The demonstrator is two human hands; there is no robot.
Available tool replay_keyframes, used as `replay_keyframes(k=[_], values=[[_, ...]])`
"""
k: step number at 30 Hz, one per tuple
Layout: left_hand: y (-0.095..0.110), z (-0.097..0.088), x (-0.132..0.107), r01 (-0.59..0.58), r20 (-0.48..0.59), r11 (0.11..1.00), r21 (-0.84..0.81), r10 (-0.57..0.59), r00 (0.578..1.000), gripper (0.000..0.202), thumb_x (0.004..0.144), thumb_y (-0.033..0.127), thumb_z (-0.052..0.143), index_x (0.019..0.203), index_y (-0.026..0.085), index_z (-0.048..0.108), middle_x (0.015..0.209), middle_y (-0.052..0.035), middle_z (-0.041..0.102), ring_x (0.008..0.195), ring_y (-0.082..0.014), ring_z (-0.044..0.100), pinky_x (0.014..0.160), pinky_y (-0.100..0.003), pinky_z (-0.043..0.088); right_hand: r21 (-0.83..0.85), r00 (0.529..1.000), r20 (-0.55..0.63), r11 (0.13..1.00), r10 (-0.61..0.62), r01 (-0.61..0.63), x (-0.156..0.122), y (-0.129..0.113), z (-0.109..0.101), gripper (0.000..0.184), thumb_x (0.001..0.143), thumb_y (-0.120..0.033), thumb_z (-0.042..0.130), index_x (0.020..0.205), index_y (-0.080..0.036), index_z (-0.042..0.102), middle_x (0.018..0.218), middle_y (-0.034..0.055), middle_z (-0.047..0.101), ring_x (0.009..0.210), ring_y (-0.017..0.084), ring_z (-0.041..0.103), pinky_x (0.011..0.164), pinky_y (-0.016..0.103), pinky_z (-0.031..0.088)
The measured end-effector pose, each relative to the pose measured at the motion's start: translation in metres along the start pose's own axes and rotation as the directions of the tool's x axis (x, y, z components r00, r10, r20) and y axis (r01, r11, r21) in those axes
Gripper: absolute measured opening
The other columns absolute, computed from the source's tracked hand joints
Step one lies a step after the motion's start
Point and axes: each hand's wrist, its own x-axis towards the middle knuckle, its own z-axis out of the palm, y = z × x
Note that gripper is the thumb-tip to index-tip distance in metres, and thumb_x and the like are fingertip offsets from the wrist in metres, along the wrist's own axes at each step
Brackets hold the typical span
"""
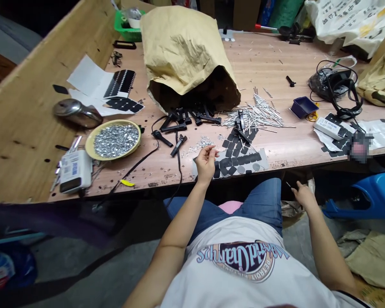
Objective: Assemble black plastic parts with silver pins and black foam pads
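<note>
My left hand (207,162) is over the table's front edge, its fingertips pinched together; anything between them is too small to make out. Close to it lie small metal nuts or washers (204,142) in a loose scatter and a sheet of black adhesive pads (232,162). Behind the pads, a black plastic clip-like part (240,122) lies by a heap of thin metal rods (258,112). Below the table edge at the right, my right hand (304,196) is closed on a thin silvery piece (288,185), of which only a short end shows.
A large brown paper sack (182,47) lies open toward me, with black plastic parts (176,122) at its mouth. To the left stands a yellow bowl (89,147) of small metal pieces. A blue box (303,107) and a blue stool (372,194) are at the right.
</note>
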Motion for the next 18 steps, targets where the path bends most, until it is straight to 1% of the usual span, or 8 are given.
replay_keyframes(k=[2,4,6,8,10,12,15,18], values=[[0.000,0.001,0.001,0.003,0.027,1.000,0.020,-0.003,1.000,0.029,0.078,0.045,0.060,0.087,0.017,0.061,0.072,-0.0028,0.066,0.061,-0.0116,0.063,0.057,-0.023,0.050,0.005,0.980,-0.197,1.000,-0.021,0.023,0.006,-0.014,-0.004,0.042,0.088,-0.032,0.044,0.118,-0.009,0.061,0.099,0.0190,0.067,0.084,0.027,0.065,0.073,0.037,0.049],[0.000,0.001,0.003,0.000,0.024,0.999,0.040,-0.001,1.000,0.028,0.078,0.043,0.061,0.088,0.017,0.061,0.073,-0.0032,0.066,0.064,-0.0122,0.064,0.060,-0.024,0.051,0.058,0.913,-0.378,0.980,-0.154,0.190,0.015,-0.045,-0.014,0.039,0.091,-0.031,0.038,0.112,-0.011,0.063,0.102,0.0184,0.067,0.089,0.026,0.064,0.077,0.037,0.048],[0.002,0.000,0.005,-0.011,0.003,0.998,0.057,0.011,1.000,0.027,0.078,0.042,0.061,0.088,0.017,0.061,0.074,-0.0032,0.066,0.064,-0.0123,0.064,0.062,-0.024,0.051,0.061,0.795,-0.499,0.901,-0.345,0.429,0.029,-0.086,-0.028,0.036,0.092,-0.025,0.036,0.110,-0.013,0.064,0.104,0.0165,0.066,0.092,0.024,0.062,0.080,0.035,0.047],[0.003,-0.002,0.006,-0.027,-0.013,0.997,0.073,0.028,1.000,0.025,0.079,0.040,0.061,0.088,0.017,0.061,0.073,-0.0030,0.065,0.064,-0.0120,0.063,0.062,-0.024,0.051,-0.047,0.615,-0.541,0.750,-0.574,0.659,0.047,-0.128,-0.045,0.037,0.089,-0.012,0.033,0.108,-0.016,0.065,0.112,0.0147,0.064,0.100,0.022,0.058,0.081,0.033,0.046],[0.004,-0.006,0.009,-0.042,-0.026,0.995,0.091,0.045,0.999,0.024,0.079,0.039,0.061,0.088,0.017,0.061,0.073,-0.0028,0.065,0.063,-0.0115,0.062,0.062,-0.024,0.050,-0.225,0.437,-0.381,0.541,-0.815,0.811,0.065,-0.163,-0.061,0.035,0.085,-0.006,0.037,0.100,-0.017,0.067,0.123,0.0134,0.059,0.108,0.023,0.054,0.084,0.035,0.043],[0.002,-0.013,0.013,-0.057,-0.051,0.991,0.119,0.064,0.997,0.021,0.079,0.036,0.061,0.087,0.017,0.062,0.074,-0.0029,0.065,0.064,-0.0116,0.062,0.062,-0.023,0.049,-0.337,0.310,-0.161,0.347,-0.937,0.875,0.079,-0.186,-0.074,0.029,0.083,-0.005,0.044,0.092,-0.017,0.068,0.129,0.0112,0.055,0.113,0.024,0.050,0.087,0.037,0.040],[-0.004,-0.025,0.026,-0.089,-0.089,0.972,0.216,0.110,0.990,0.015,0.077,0.030,0.061,0.083,0.017,0.063,0.076,-0.0034,0.065,0.067,-0.0129,0.060,0.063,-0.024,0.048,-0.360,0.196,0.033,0.172,-0.980,0.917,0.093,-0.196,-0.089,0.022,0.083,-0.006,0.050,0.084,-0.018,0.068,0.133,0.0076,0.054,0.117,0.022,0.048,0.093,0.039,0.037],[-0.014,-0.028,0.050,-0.129,-0.027,0.923,0.363,0.148,0.989,0.007,0.076,0.024,0.061,0.078,0.018,0.064,0.079,-0.0046,0.064,0.071,-0.0157,0.058,0.070,-0.029,0.048,-0.315,0.127,0.066,0.100,-0.990,0.944,0.100,-0.190,-0.097,0.024,0.083,-0.004,0.049,0.084,-0.019,0.067,0.130,0.0052,0.057,0.119,0.019,0.048,0.099,0.041,0.032]])
